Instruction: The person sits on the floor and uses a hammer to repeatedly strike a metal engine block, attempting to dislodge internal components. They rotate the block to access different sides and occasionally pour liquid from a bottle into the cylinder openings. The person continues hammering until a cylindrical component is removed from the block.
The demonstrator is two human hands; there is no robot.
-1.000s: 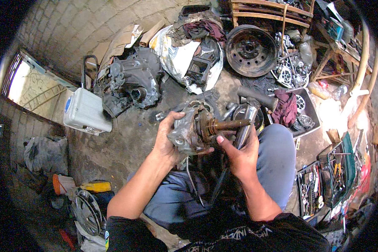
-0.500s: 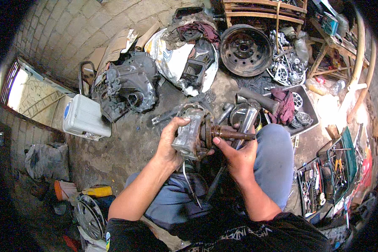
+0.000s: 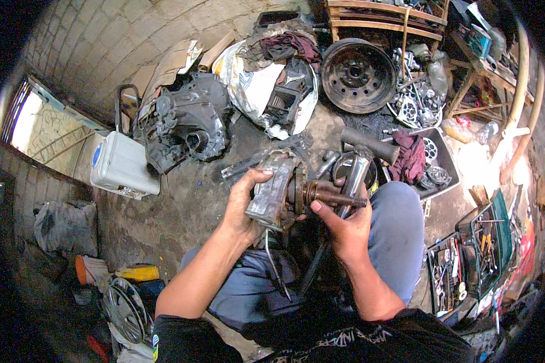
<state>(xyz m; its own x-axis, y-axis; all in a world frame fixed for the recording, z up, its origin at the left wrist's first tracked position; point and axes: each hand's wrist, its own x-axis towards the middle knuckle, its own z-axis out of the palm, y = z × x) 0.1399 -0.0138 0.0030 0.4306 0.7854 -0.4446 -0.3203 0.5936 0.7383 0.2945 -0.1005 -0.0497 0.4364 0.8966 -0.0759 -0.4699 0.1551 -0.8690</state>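
My left hand [image 3: 243, 202] is wrapped round a grey cast-metal housing [image 3: 269, 196], held up over my lap with its thumb on top. From the housing's right side a brown, greasy shaft [image 3: 336, 195] with a wider collar sticks out, pointing right. My right hand [image 3: 348, 227] closes round this shaft, thumb pressed along its near side. A shiny metal bar [image 3: 358, 172] runs past the right hand, partly hidden behind it; whether the fingers also grip it I cannot tell. Below the housing, a thin bent metal rod [image 3: 272, 263] hangs against my trousers.
A large gearbox casing [image 3: 191, 124] lies on the floor ahead left, beside a grey cooler box [image 3: 124, 164]. Further right are a white sack [image 3: 254, 91], a steel wheel rim [image 3: 358, 75] and a tray [image 3: 451, 157] of parts. An open toolbox [image 3: 481, 248] lies at right.
The shaft has tilted slightly, its free end now a little lower, and more of its collar shows beside the housing. My right thumb has shifted slightly right. Both hands keep their hold.
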